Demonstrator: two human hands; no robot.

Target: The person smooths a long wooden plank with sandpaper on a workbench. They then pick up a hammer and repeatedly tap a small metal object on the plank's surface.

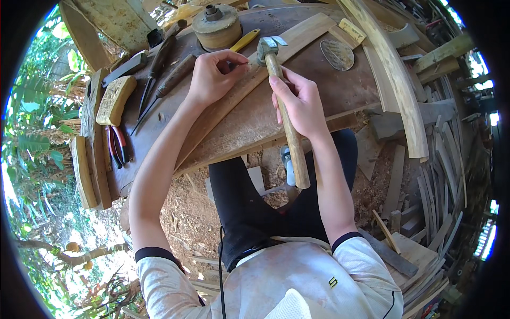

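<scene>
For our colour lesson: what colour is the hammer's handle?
The handle is light brown, seen best in the head view.

From here I see red-handled pliers beside a curved wooden block, and green foliage far left

Right hand grips the wooden handle of a claw hammer, metal head toward the far side. Left hand just beside the head, thumb and fingers drawn together; anything pinched too small to tell. Below, a long plank lies slantwise across the workbench. To the left: red-handled pliers, near a curved wooden block.
</scene>
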